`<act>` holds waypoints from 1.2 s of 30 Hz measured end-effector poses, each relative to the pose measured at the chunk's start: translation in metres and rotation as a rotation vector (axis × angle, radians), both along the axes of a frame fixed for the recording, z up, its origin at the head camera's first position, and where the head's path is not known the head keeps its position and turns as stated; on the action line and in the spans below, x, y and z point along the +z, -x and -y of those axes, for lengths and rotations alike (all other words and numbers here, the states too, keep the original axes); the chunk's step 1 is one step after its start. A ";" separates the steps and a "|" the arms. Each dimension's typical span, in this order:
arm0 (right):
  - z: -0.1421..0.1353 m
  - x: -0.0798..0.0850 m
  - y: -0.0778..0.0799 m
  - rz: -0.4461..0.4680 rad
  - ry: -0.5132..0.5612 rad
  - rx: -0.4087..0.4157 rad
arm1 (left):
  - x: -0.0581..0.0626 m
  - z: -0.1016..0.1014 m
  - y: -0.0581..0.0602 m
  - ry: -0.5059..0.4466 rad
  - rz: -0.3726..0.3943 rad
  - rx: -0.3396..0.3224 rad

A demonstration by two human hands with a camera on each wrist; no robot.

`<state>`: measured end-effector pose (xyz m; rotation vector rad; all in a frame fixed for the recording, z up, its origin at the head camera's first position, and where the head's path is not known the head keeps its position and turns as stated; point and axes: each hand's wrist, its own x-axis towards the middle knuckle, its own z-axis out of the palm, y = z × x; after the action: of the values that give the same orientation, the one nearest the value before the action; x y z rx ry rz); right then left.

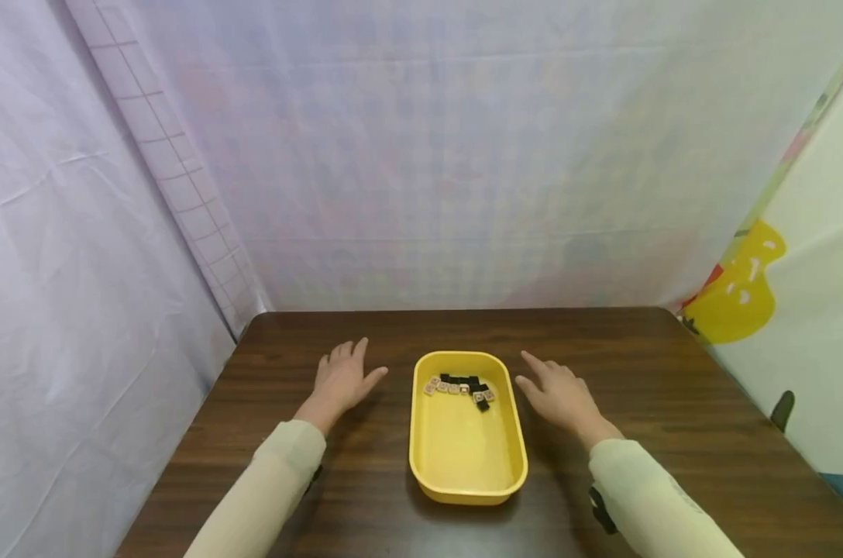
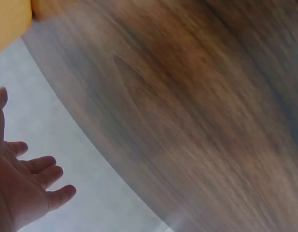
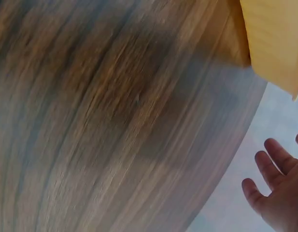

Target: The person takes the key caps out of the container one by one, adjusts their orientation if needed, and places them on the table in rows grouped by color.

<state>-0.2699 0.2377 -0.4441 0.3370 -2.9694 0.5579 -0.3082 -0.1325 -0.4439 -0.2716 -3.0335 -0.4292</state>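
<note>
Left hand [image 1: 341, 380] and right hand [image 1: 559, 395], spread and empty, flank a yellow tray [image 1: 466, 449] whose walls corral seemingly printed tiles [image 1: 453, 389].

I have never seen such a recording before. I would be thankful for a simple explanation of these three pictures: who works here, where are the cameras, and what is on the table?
There is no machine: a person uses a bare left hand and a bare right hand. The wide picture comes from a camera on the head, looking forward and down. The other two come from cameras on the left and right wrists. On the dark brown, wood-grained table stands a yellow rectangular tray with rounded corners. Toward its far end lie small black square pieces and small pale square pieces, whose markings are too small to read. The hands are on either side of the tray, apart from it, holding nothing.
</note>
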 end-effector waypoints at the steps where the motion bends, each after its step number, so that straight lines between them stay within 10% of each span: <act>1: 0.001 0.000 0.000 0.008 0.020 0.005 | 0.001 -0.002 0.000 -0.008 -0.001 -0.006; 14: 0.013 -0.006 -0.005 0.087 0.305 -0.005 | 0.009 -0.021 -0.001 -0.133 0.011 -0.081; 36: 0.029 -0.009 -0.012 0.099 0.398 -0.049 | 0.009 -0.061 -0.010 -0.177 0.000 -0.236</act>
<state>-0.2576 0.2091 -0.4533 0.2032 -2.8512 1.1613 -0.2980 -0.0719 -0.4345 -0.6201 -2.9472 -0.7078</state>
